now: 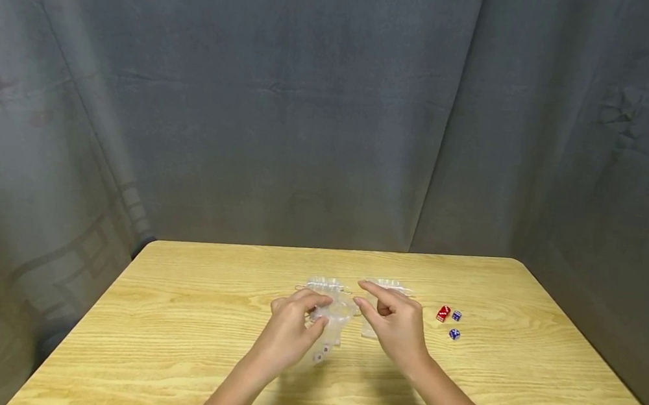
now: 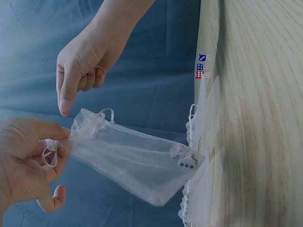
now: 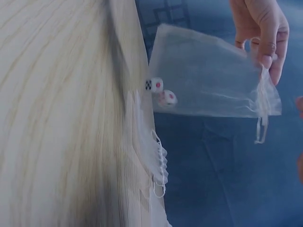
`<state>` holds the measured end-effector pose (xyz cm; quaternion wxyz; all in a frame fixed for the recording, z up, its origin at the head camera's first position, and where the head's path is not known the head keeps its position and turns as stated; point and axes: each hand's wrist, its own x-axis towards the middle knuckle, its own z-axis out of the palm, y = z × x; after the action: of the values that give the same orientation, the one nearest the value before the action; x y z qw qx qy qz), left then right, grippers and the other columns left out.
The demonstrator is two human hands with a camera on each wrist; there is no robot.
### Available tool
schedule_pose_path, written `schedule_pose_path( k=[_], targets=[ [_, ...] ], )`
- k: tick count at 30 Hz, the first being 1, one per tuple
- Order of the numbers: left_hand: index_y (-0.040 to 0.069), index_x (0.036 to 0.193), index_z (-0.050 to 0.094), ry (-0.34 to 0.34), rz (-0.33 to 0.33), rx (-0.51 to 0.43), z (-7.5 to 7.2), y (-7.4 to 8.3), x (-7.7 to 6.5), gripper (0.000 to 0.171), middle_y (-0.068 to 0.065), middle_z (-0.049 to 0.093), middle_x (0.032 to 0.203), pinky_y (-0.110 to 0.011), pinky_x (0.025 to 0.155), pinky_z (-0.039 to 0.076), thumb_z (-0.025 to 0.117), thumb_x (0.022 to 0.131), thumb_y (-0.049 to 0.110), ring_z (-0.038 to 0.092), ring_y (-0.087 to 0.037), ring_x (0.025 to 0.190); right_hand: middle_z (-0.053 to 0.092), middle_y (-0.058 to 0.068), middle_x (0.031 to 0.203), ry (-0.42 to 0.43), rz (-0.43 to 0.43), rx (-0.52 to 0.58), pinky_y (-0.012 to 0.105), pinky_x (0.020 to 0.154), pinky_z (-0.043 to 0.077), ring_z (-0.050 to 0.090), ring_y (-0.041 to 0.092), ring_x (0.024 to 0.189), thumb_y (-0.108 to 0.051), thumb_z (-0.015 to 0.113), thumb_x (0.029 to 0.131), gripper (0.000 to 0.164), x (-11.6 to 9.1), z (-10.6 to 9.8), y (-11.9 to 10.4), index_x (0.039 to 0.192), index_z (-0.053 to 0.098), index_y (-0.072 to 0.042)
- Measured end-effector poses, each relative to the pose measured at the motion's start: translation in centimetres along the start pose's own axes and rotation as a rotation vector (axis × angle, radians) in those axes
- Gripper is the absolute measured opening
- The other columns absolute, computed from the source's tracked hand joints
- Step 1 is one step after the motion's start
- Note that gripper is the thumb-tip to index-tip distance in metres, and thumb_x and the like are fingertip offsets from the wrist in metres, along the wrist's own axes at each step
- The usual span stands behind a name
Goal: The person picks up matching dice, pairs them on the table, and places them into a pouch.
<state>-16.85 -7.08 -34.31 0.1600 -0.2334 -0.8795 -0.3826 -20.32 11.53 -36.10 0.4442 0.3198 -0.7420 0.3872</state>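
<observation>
My left hand [image 1: 289, 329] pinches a sheer white drawstring pouch [image 2: 128, 161] near its gathered mouth, between thumb and fingers. The pouch hangs above the table with its closed end lower. White dice [image 2: 188, 161] show through the mesh at that end; in the right wrist view two dice [image 3: 168, 98] can be made out. My right hand [image 1: 397, 323] is just right of the pouch's mouth, apart from it and holding nothing. Its thumb and index finger are spread, the other fingers bent. A loose drawstring loop [image 3: 261, 131] dangles from the mouth.
Two more sheer white pouches lie flat behind the hands, a left pouch [image 1: 325, 283] and a right pouch [image 1: 369, 329] partly hidden by my right hand. Right of them on the wooden table [image 1: 203, 308] lie a red die [image 1: 443, 314] and two blue dice [image 1: 454, 334]. Grey curtains [image 1: 285, 127] stand behind.
</observation>
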Motion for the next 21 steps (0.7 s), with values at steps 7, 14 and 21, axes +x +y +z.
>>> schedule_pose_path(
  k=[7,14,21],
  targets=[
    [0.0,0.105,0.065,0.011,-0.02,0.007,-0.2,0.1,0.0,0.027,-0.004,0.065,0.101,-0.039,0.079,0.029,0.07,0.079,0.003,0.057,-0.014,0.085,0.032,-0.012,0.053,0.007,0.044,-0.009,0.013,0.043,0.025,0.027,0.0,0.05,0.009,0.08,0.061,0.034,-0.1,-0.4,0.3,0.091,0.072,-0.002],
    [0.001,0.103,0.066,0.014,-0.003,0.018,0.0,0.0,0.1,0.026,-0.003,0.065,0.097,-0.04,0.079,0.029,0.07,0.078,0.001,0.057,-0.012,0.083,0.033,-0.013,0.052,-0.079,0.312,0.044,0.016,0.039,0.024,0.025,-0.001,0.046,0.0,0.074,0.075,0.019,-0.6,-0.9,1.2,0.093,0.072,-0.001],
    [0.002,0.104,0.066,0.016,-0.009,0.006,0.1,0.2,0.0,0.026,-0.004,0.065,0.097,-0.039,0.079,0.028,0.07,0.078,0.002,0.056,-0.011,0.082,0.068,0.011,0.086,-0.287,0.775,0.208,0.032,0.072,0.051,0.063,0.017,0.08,-0.025,0.063,0.088,0.029,-0.8,-1.4,2.8,0.104,0.069,0.0]
  ],
)
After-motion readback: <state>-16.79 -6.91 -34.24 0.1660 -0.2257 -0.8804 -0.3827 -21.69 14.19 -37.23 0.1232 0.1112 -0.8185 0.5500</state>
